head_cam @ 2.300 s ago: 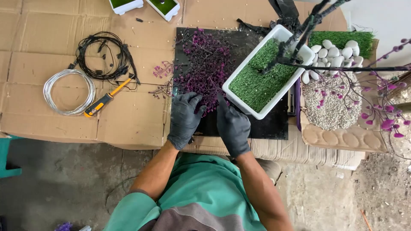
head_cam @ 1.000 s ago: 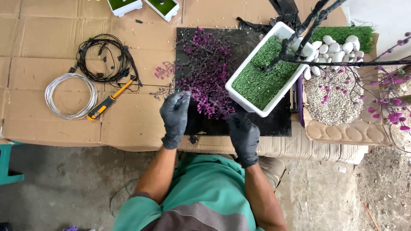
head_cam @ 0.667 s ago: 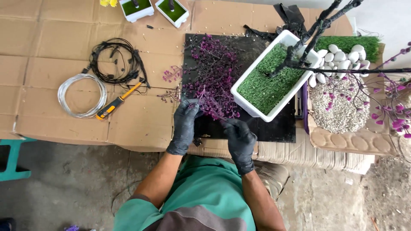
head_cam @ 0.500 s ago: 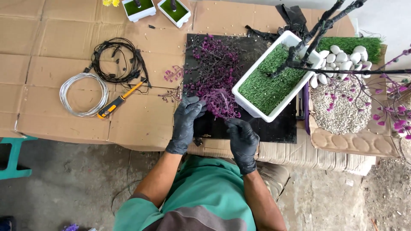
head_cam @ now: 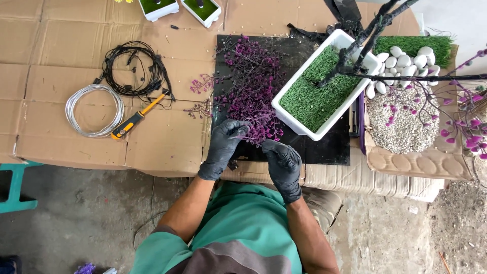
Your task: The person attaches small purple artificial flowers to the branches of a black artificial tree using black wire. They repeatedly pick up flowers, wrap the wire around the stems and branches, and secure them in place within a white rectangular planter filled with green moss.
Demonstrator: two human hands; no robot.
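The cardboard counter (head_cam: 76,45) holds a black mat (head_cam: 324,147) with a heap of purple sprigs (head_cam: 251,86). The heap lies just past both gloved hands. The left hand (head_cam: 223,147) and the right hand (head_cam: 281,162) pinch one sprig (head_cam: 256,136), which lies sideways between them.

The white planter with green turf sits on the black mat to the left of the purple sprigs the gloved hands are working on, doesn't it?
Not quite: in the head view the white planter sits to the right of the purple sprigs; the rest holds, with it on the black mat.

Flattened brown cardboard cartons (head_cam: 76,50) covering the worktop, open brown cardboard box (head_cam: 421,162) of gravel at right
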